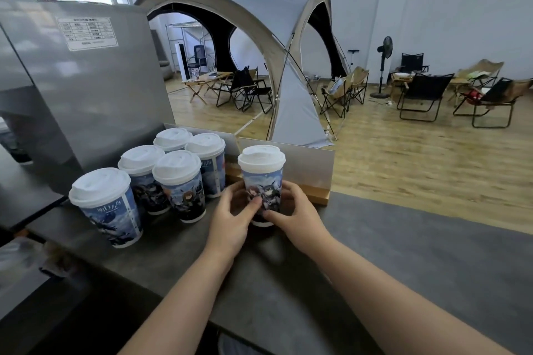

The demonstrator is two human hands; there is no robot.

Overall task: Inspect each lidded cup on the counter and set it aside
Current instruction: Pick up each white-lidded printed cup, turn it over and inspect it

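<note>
Beyond the dark grey table [403, 253] stood a grey dome tent [259, 37] and folding chairs [421, 95] on a wooden floor. Near the table's middle, one lidded cup [262, 181] stood upright, apart from five others [161, 181] grouped to its left. Both hands clasped its lower half: left hand [230, 219] curled round the left side, right hand [294, 210] round the right, thumbs across the printed front.

One white-lidded paper cup with blue cartoon print [262, 181] stands upright, seemingly resting on the dark grey counter [403, 239]. Five similar lidded cups [180, 184] stand clustered at its nine o'clock.
</note>
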